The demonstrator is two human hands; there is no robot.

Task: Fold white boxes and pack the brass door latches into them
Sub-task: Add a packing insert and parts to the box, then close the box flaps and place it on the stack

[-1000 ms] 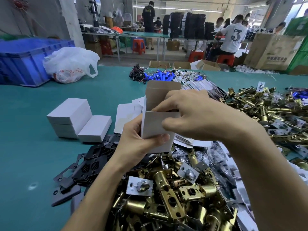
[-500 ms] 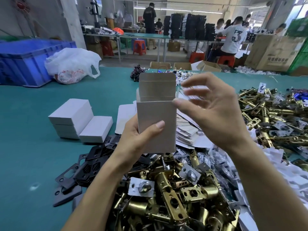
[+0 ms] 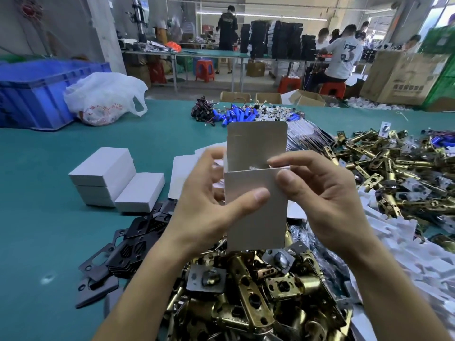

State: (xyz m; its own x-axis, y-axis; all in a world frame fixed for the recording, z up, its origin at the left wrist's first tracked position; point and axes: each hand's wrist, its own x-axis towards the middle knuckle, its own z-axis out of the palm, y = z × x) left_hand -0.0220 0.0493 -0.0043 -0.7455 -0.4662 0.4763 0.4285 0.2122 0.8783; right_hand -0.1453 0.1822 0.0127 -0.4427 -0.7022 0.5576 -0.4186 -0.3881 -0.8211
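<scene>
Since half a second ago my right hand (image 3: 327, 198) has come in from the open air at three o'clock and closed on the box (image 3: 256, 222); my left hand (image 3: 209, 200) has kept its hold, and the box sits a little lower in my view.

Everything lies on the table (image 3: 49, 230), a flat matte teal top. At ten o'clock stands a ribbed blue plastic crate (image 3: 37, 94), with a crinkled translucent bag (image 3: 103, 97) touching it. Latches (image 3: 246, 303), shiny brass tubes with punched square plates, are heaped at six o'clock under my wrists. More spread out at three o'clock. At nine o'clock are three shut boxes (image 3: 108, 175), plain white card, two stacked and one beside them. Thin black plates (image 3: 138, 237) with cut-outs lie loose at eight o'clock. Small blue cells (image 3: 236, 114) are piled at twelve.

The box stands upright in the middle, smooth grey-white card, its round-cornered lid flap pointing straight up and its mouth open. My left hand grips it from the left, thumb flat across the front wall. My right hand pinches the front wall's top right corner, thumb in front, forefinger at the mouth. Something silvery shows inside; I cannot tell what.
</scene>
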